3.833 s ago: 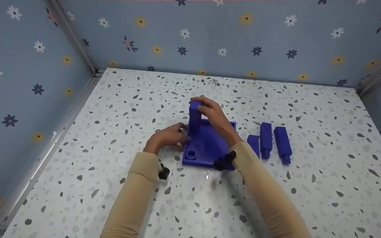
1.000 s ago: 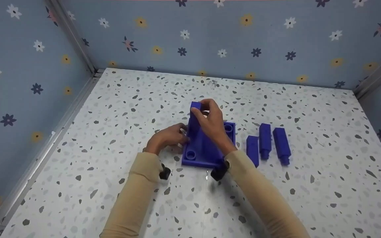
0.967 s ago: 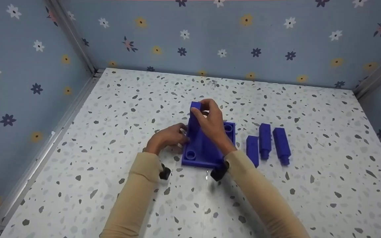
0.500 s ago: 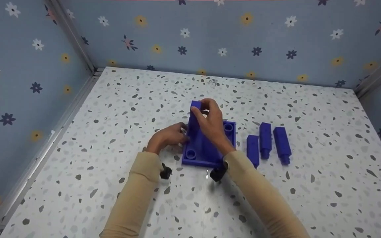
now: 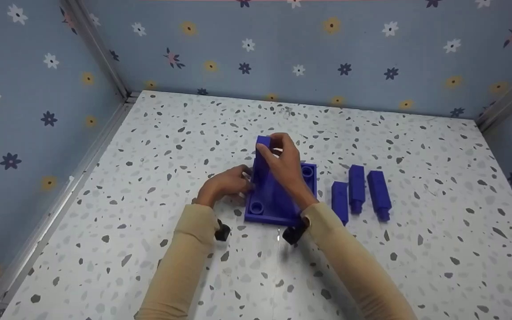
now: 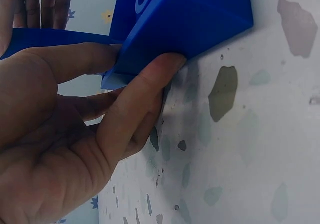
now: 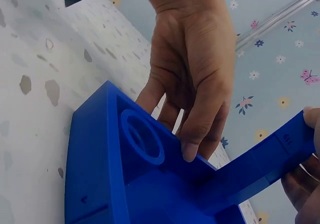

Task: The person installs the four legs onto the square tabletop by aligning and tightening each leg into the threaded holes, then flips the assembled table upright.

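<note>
A blue square tray-like base with ring sockets in its corners lies on the table. At its back left corner stands a blue square post, upright, its lower end hidden in the corner. My right hand grips the post near its top, thumb on the near face and fingers behind. My left hand holds the base's left edge. In the right wrist view the left thumb laps over the rim of the base, and fingers of that hand lie along the outer side in the left wrist view.
To the right of the base lie several things of one kind: a short-looking blue post, a middle post and an outer post, the last two showing stepped round ends. Flower-patterned walls enclose the speckled table.
Since the earliest frame my right hand has shifted its grip on the post, thumb now in front, which uncovers the back right socket. Over the last second hardly anything has moved.
</note>
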Motion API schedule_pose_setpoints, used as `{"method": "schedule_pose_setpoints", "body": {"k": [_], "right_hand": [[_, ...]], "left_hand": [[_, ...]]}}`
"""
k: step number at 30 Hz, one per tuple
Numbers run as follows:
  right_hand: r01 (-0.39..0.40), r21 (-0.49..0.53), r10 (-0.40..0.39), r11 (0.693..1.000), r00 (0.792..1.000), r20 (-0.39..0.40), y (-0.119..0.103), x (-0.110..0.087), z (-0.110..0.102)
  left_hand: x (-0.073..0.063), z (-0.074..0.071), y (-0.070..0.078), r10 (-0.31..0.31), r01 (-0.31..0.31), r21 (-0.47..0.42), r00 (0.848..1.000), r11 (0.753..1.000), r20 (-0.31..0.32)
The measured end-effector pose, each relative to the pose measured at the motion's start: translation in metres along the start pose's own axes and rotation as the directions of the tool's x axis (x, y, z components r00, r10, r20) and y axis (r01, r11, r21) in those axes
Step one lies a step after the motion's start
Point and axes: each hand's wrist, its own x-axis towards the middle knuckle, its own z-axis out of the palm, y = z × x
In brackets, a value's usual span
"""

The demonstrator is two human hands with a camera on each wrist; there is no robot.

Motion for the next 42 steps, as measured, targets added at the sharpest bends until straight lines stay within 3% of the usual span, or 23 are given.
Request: {"method": "schedule_pose_setpoints", "body": {"k": [10,17,24,32,42], "right_hand": [[-0.022,0.093,0.02,0.995,0.999,0.027,0.0,-0.003,-0.008],[-0.046,0.074,0.044,0.996,0.998,0.034,-0.033,-0.015,-0.024],[-0.061,0.062,0.058,0.996,0.997,0.05,-0.01,-0.011,-0.038],[-0.022,0.072,0.02,0.997,1.0,0.024,-0.007,-0.016,-0.058],[-0.026,0.079,0.025,0.997,1.0,0.014,-0.01,-0.018,-0.085]], "left_hand": [[0.0,0.0,-0.002,-0.018,0.017,0.024,1.0,1.0,0.006],[0.001,0.0,-0.003,-0.029,0.029,0.01,1.0,1.0,0.006],[-0.001,0.0,-0.002,-0.027,0.027,0.034,1.0,0.999,0.002],[0.0,0.0,-0.002,-0.013,0.013,0.062,1.0,0.998,0.004],[0.0,-0.001,-0.001,-0.01,0.01,0.087,1.0,0.996,0.0]]}}
